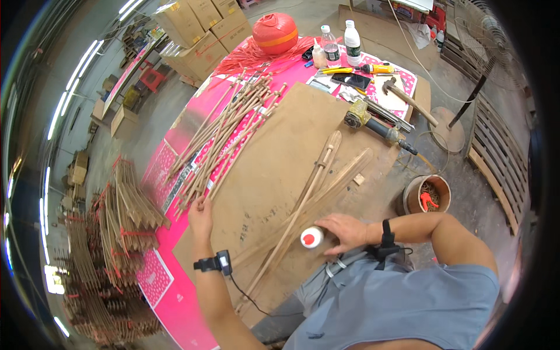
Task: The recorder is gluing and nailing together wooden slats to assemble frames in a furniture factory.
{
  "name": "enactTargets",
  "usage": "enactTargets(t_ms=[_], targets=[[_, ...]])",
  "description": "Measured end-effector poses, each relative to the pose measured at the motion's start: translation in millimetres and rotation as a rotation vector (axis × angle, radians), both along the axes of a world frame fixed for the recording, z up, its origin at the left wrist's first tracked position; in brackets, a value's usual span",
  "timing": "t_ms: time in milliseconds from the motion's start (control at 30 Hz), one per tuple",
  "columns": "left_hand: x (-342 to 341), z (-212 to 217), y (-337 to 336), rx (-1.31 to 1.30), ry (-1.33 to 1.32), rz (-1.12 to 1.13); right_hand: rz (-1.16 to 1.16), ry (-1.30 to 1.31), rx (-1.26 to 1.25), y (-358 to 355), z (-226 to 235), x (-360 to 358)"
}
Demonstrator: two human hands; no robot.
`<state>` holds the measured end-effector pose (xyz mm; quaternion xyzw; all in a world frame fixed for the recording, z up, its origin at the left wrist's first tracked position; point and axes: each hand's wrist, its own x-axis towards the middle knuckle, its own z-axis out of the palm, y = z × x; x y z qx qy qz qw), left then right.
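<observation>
1. Over by the lower end of the loose stick pile, the left hand has its fingertips bunched at the stick ends. Looks kinda like a pinch on one, but I can't tell if it's actually gripping.
2. Right hand is down near the body, fingers and thumb curved beside a white bottle with a red tip. Can't say from this angle whether it's squeezing it or just resting there.
3. Closest to that bottle are two long wooden slats with rounded ends, one left of the other, lying on a brown sheet that covers part of the pink counter. A thin rod runs along the left slat. I can't make out whether it's fastened or just laid there.
4. Progress, my guess: those slats are midway at best, and the pile up the counter is loose, so plenty looks left. The tied wooden bundles off to the left might be finished stuff, or just more stock, hard to say.
5. Power tool and hammer are lying at the far right, neither hand on them.
</observation>
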<state>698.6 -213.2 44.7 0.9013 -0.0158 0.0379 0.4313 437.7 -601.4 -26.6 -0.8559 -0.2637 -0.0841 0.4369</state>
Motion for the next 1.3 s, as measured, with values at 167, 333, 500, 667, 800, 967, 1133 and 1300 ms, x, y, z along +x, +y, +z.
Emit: enactTargets(t_ms=[167,333,500,667,800,967,1133,1300], targets=[[76.4,-41.8,-18.0,0.271,-0.197,0.015,-0.074,0.087,-0.015,25.1,-8.5,13.6],[125.3,-67.6,-24.9,0.536,-0.351,0.067,-0.065,0.167,0.001,23.3,-23.2,10.6],[155.4,-83.2,-35.3,0.551,-0.327,0.030,-0.022,0.230,0.000,24.4,-19.5,9.6],[170.7,-85.0,-39.0,0.408,-0.279,0.038,-0.034,0.228,-0.007,25.6,-19.8,10.8],[165.6,-80.3,-34.2,0.414,-0.382,0.108,-0.027,0.242,-0.012,26.1,-13.9,13.7],[127.1,-31.5,-53.8,0.504,-0.509,0.076,-0.051,0.205,0.044,28.2,-20.1,13.2],[45.0,7.1,-30.8,0.408,-0.606,0.068,-0.044,0.155,-0.003,27.1,-17.5,10.2],[-75.8,-6.8,-5.6,0.344,-0.510,-0.068,-0.084,0.129,-0.030,27.6,-16.9,6.3]])
